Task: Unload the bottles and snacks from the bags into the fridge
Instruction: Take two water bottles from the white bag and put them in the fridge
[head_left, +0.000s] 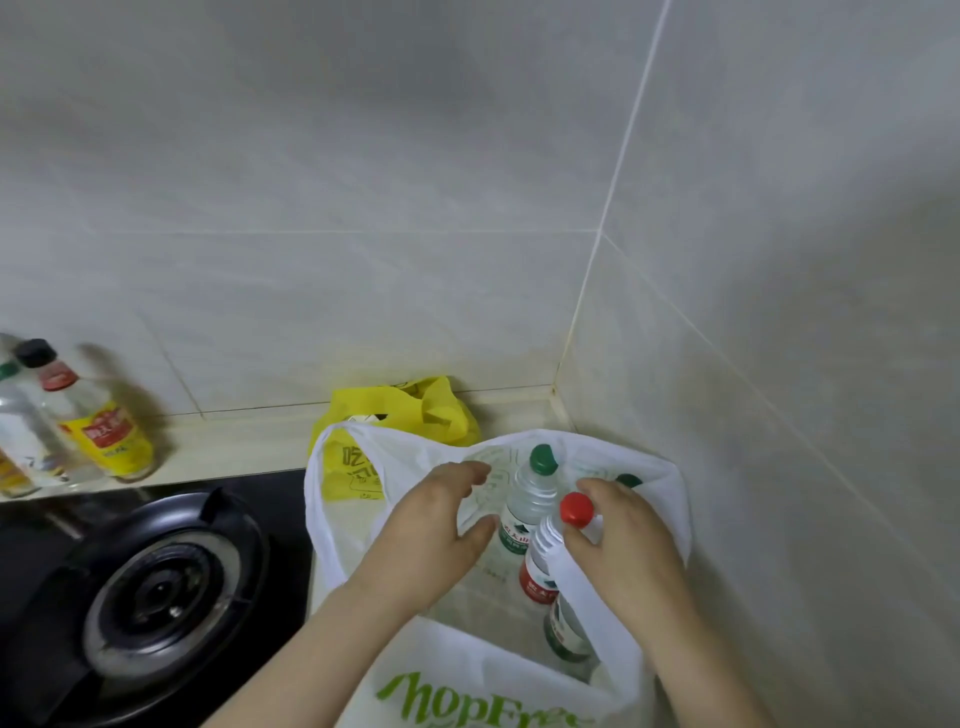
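Note:
A white plastic bag (467, 691) with green lettering stands open on the counter in the wall corner. Several water bottles stand inside: a green-capped bottle (530, 493), a red-capped bottle (575, 509) and another green cap (629, 480) behind my right hand. My left hand (431, 535) reaches into the bag, fingers spread and curved just left of the green-capped bottle, holding nothing. My right hand (628, 540) pinches the red-capped bottle at its neck, with a strip of the bag's handle under the thumb. A yellow bag (400, 410) sits behind the white one.
A black gas stove with a round burner (156, 587) lies to the left of the bag. Several condiment bottles (98, 415) stand on the ledge at the far left. Tiled walls (779, 364) close off the back and right.

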